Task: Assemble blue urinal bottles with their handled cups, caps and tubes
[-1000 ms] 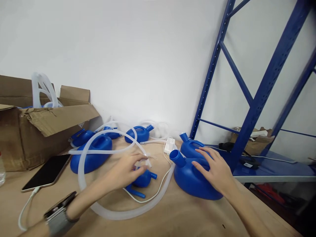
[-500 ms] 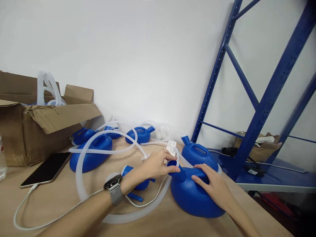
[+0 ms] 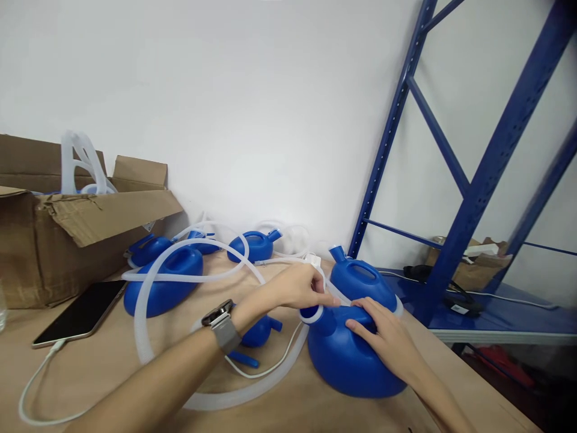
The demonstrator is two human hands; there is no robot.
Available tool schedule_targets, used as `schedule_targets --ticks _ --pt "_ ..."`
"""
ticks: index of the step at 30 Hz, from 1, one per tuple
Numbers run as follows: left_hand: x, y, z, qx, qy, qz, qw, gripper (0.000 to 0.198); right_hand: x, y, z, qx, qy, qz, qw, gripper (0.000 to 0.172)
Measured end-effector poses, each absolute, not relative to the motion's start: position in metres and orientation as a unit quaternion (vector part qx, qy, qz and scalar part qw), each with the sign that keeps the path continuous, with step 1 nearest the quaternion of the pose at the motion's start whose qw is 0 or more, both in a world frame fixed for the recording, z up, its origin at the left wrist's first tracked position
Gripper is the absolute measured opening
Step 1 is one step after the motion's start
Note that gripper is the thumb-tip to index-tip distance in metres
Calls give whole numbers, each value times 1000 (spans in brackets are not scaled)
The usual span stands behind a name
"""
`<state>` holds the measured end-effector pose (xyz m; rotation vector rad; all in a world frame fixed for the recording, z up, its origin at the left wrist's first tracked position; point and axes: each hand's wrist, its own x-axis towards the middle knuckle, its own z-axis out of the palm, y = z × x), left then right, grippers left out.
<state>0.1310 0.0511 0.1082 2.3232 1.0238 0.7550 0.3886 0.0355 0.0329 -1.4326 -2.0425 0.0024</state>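
Note:
A large blue plastic jug (image 3: 347,361) with a short spout lies on the wooden table (image 3: 315,409). My right hand (image 3: 383,340) rests on top of it, fingers curled over its handle. My left hand (image 3: 300,287), with a watch on the wrist, pinches the end of a clear flexible tube (image 3: 153,361) at the jug's spout; a white ring sits around the spout mouth. The tube loops wide across the table to the left. A small blue piece (image 3: 259,331) lies under my left forearm.
A second blue jug (image 3: 360,279) stands just behind. More blue jugs (image 3: 162,282) and tubing lie at the back left beside an open cardboard box (image 3: 54,240). A phone (image 3: 76,313) on a white cable lies left. A blue steel rack (image 3: 469,198) stands right.
My left hand left the small blue piece, carried the tube end rightward to the big jug's spout and now holds it there. My right hand shifted slightly on the jug's handle.

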Motion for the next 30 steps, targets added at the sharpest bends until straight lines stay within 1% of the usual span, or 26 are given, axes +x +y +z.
schedule_targets --ticks 2,5,7,10,13,15,17,21,24,26,28,30 --pt "146 57 98 829 377 290 294 49 385 33 32 -542 -778 1 318 49" --pt "162 61 80 768 378 369 363 47 382 29 33 -542 -778 -1 318 49" --pt "164 60 73 751 374 391 379 51 381 28 35 -537 -782 1 316 48" --pt "159 54 75 778 356 394 335 56 381 27 38 -531 -787 -2 315 46" --pt "154 48 84 853 293 367 227 51 381 27 39 -519 -798 -4 308 43" --pt "152 46 89 891 243 336 184 46 381 27 39 -509 -805 -5 306 40" --pt "151 46 91 899 212 321 209 44 382 28 39 -504 -808 -2 307 38" --pt "154 52 85 859 175 367 311 49 383 27 39 -502 -809 2 306 34" --pt "158 58 79 812 197 405 370 57 381 25 41 -509 -806 -2 303 34" --pt "158 62 77 781 233 428 391 59 379 25 43 -513 -802 -4 304 35" --pt "152 66 79 758 274 456 378 55 380 27 44 -516 -799 -6 310 36" --pt "137 68 84 749 336 471 324 45 383 33 44 -525 -790 -16 316 39"
